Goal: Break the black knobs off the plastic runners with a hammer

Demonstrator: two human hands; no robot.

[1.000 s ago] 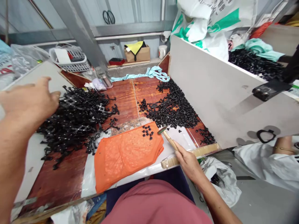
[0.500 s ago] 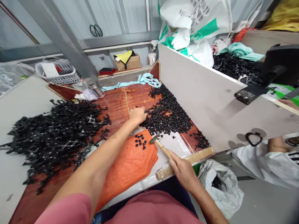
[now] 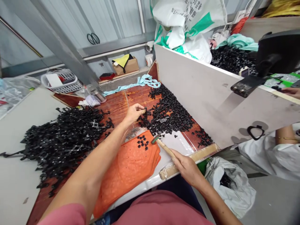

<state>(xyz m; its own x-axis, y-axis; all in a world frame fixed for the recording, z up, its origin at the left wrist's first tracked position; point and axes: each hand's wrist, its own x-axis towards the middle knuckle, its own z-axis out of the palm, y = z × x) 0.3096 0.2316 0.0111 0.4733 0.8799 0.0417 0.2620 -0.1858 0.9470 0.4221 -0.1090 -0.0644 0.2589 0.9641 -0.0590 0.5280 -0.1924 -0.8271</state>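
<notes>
My left hand (image 3: 135, 112) is closed in a pinch on a small black plastic part (image 3: 145, 110), just above the left edge of a heap of small black parts (image 3: 174, 114). In my right hand (image 3: 186, 165) is a small hammer (image 3: 165, 147), gripped by its wooden handle. Its green head lies over the right edge of a folded orange cloth (image 3: 126, 168). Several round black pieces (image 3: 142, 142) rest on that cloth. A larger tangled pile of black plastic pieces (image 3: 63, 140) covers the left of the table.
A grey-white partition (image 3: 199, 84) walls off the right side. At the back are a light blue cloth strip (image 3: 140, 82), a basket (image 3: 67, 86) and a cardboard box (image 3: 127, 65). A white sack (image 3: 241, 187) stands below right. Another person's sleeve (image 3: 255, 150) shows beyond the partition.
My left hand has lifted a little from the heap and drawn slightly left, now with a black plastic part in its fingers. The hammer stays in my right hand, nearly still.
</notes>
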